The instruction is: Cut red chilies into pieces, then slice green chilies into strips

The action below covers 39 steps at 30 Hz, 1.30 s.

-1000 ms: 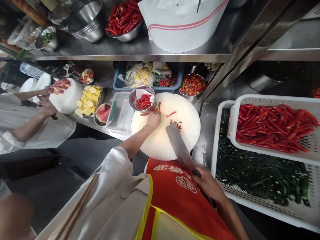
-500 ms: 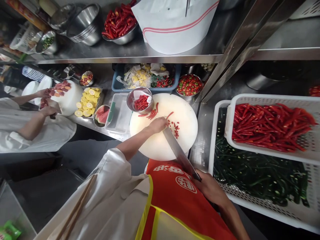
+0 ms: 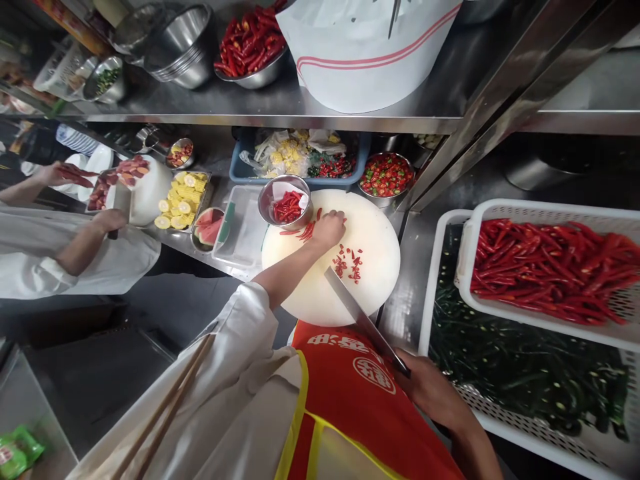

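Note:
A round white cutting board (image 3: 370, 293) lies on the steel counter in front of me. My right hand (image 3: 433, 390) is closed on the handle of a cleaver (image 3: 357, 310), whose blade rests over the board's near side. My left hand (image 3: 329, 229) lies on the board's far side with curled fingers, on whole red chilies (image 3: 306, 231). Chopped chili pieces (image 3: 349, 261) lie between hand and blade. A small steel bowl of red chilies (image 3: 286, 201) stands at the board's far left edge.
To the right, a white basket of red chilies (image 3: 550, 263) sits over a basket of green chilies (image 3: 520, 363). Another person in white (image 3: 75, 243) works at a second board on the left, beside corn (image 3: 180, 200) and watermelon (image 3: 206, 229). Bowls line the shelf above.
My left hand moved from beside the blade back to the whole chilies near the bowl. The cleaver drew back toward me, leaving cut pieces on the board.

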Tool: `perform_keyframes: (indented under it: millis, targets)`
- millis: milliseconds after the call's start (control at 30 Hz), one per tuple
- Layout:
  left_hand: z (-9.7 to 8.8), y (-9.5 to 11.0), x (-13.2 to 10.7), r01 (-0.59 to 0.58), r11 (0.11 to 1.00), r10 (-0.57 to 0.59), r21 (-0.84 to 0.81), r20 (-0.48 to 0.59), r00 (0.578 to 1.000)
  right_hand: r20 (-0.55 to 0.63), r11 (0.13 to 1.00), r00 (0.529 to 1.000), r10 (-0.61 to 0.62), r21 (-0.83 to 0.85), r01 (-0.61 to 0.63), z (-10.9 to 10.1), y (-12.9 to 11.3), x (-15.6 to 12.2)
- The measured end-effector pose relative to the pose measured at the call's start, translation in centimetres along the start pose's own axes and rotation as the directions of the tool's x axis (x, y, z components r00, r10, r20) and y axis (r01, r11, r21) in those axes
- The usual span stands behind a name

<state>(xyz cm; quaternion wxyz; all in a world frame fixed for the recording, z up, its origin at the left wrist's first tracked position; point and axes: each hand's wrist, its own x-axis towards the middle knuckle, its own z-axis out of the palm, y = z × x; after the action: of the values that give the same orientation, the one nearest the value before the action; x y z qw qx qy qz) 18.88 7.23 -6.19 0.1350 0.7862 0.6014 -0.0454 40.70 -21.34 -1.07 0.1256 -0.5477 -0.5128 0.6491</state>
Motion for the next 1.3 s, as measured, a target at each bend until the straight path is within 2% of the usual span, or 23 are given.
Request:
perform_keyframes:
  millis: [100, 167, 267, 400, 500, 633, 767, 867, 933, 1000, 1100, 1167, 1300]
  targets:
    - [-1.0, -0.8, 1.0, 0.142, 0.986, -0.139, 0.087, -0.044, 0.989, 0.051, 0.999, 0.998, -0.033, 0.014, 0.032, 0.0, 0.0, 0.0]
    - [-1.4, -1.3, 1.6, 0.198, 0.971, -0.198, 0.135, -0.014, 0.980, 0.058, 0.999, 0.998, -0.037, 0.020, 0.036, 0.0, -0.1, 0.1]
    - [-1.3, -1.6, 1.8, 0.210, 0.965, -0.219, 0.158, 0.045, 0.975, 0.071, 0.998, 0.996, -0.059, 0.023, 0.058, 0.0, -0.2, 0.3]
    - [-0.9, -1.3, 1.0, 0.160, 0.978, -0.169, 0.134, 0.056, 0.984, 0.066, 0.998, 0.996, -0.066, -0.002, 0.066, 0.1, 0.0, 0.3]
    - [-1.2, -0.9, -0.6, 0.109, 0.989, -0.115, 0.099, 0.059, 0.992, 0.043, 0.997, 0.997, -0.068, -0.020, 0.069, 0.3, 0.1, 0.3]
    - [-3.0, -1.4, -4.0, 0.051, 0.998, -0.054, 0.038, 0.083, 0.995, 0.050, 0.995, 0.995, -0.091, -0.047, 0.093, 0.4, 0.2, 0.2]
    - [-4.8, -4.4, -7.5, 0.158, 0.987, -0.156, 0.002, 0.179, 0.971, 0.111, 0.994, 0.991, -0.075, -0.068, 0.083, 0.3, 0.4, 0.2]
    - [-4.6, -7.0, -9.6, 0.210, 0.978, -0.205, -0.018, 0.146, 0.968, 0.113, 0.995, 0.992, -0.048, -0.080, 0.057, 0.4, 0.6, 0.4]
    - [-3.7, -8.2, -10.5, 0.148, 0.988, -0.144, -0.036, 0.089, 0.986, 0.102, 0.996, 0.994, -0.036, -0.079, 0.044, 0.5, 0.7, 0.5]
    - [-2.5, -8.6, -10.7, 0.034, 0.998, -0.034, -0.048, 0.003, 0.999, 0.088, 0.997, 0.996, -0.024, -0.074, 0.031, 0.6, 0.7, 0.7]
    - [-0.7, -8.3, -9.8, -0.100, 0.994, 0.096, -0.033, -0.115, 0.989, 0.082, 0.996, 0.996, -0.022, -0.079, 0.028, 0.8, 0.7, 0.7]
    - [0.3, -7.8, -8.9, -0.171, 0.985, 0.167, -0.029, -0.113, 0.980, 0.079, 0.994, 0.996, -0.028, -0.099, 0.036, 0.9, 0.7, 0.7]
    - [1.3, -7.3, -8.0, -0.287, 0.954, 0.287, -0.089, -0.018, 0.958, 0.063, 0.991, 0.998, -0.029, -0.126, 0.037, 1.2, 0.8, 0.6]
